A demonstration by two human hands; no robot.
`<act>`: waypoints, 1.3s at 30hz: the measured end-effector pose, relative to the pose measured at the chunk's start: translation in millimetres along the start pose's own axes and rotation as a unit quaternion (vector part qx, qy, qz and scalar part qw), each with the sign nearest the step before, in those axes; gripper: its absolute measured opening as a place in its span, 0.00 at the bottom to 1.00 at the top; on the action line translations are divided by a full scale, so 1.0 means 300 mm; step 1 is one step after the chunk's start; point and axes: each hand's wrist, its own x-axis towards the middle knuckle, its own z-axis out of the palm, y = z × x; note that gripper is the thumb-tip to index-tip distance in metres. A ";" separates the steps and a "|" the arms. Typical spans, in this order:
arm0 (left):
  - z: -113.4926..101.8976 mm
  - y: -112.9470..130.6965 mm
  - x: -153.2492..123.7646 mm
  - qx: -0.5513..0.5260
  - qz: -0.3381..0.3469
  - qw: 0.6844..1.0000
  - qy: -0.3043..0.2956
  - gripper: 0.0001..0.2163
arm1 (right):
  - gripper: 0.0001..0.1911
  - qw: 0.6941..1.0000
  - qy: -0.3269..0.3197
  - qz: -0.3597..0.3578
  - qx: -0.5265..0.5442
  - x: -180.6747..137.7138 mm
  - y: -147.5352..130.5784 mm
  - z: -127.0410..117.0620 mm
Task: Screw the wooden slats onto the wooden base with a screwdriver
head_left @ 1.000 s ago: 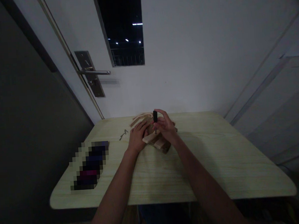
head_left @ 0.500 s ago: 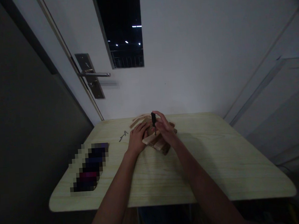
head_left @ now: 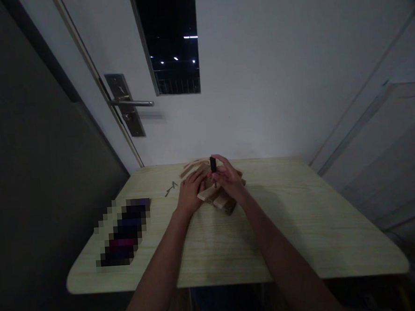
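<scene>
In the head view, a wooden piece built of light slats lies on the table. My left hand presses on its left side, fingers laid over the wood and holding it down. A screwdriver with a black handle stands upright over the slats, its lower end partly hidden by fingers. My right hand is closed round the screwdriver, one finger resting at the handle's top. Several dark screws lie just left of my left hand.
Curved wooden strips lie behind the hands. On the table's left side is a dark, pixelated flat object. The pale wood-grain table meets a white door with a metal handle.
My right hand's thumb and fingers have shifted on the screwdriver, now covering more of its lower part. The wooden piece and my left hand stay in place.
</scene>
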 end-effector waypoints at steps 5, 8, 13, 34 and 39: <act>-0.001 0.003 -0.001 0.013 -0.002 1.000 0.002 0.17 | 0.31 0.999 0.043 0.005 -0.029 0.001 0.000 0.014; -0.002 0.002 -0.001 0.012 0.004 1.000 -0.001 0.17 | 0.29 0.999 0.037 0.013 -0.036 -0.004 -0.009 0.016; -0.004 0.004 -0.002 -0.002 0.010 1.000 0.004 0.18 | 0.26 0.999 0.022 -0.015 -0.030 -0.008 -0.018 0.006; -0.006 0.007 0.000 0.004 -0.003 1.000 -0.011 0.17 | 0.28 0.998 0.045 0.001 -0.050 -0.015 -0.017 0.003; -0.012 0.002 -0.002 -0.007 0.009 1.000 -0.014 0.18 | 0.29 1.000 0.027 0.000 -0.015 -0.011 -0.023 -0.006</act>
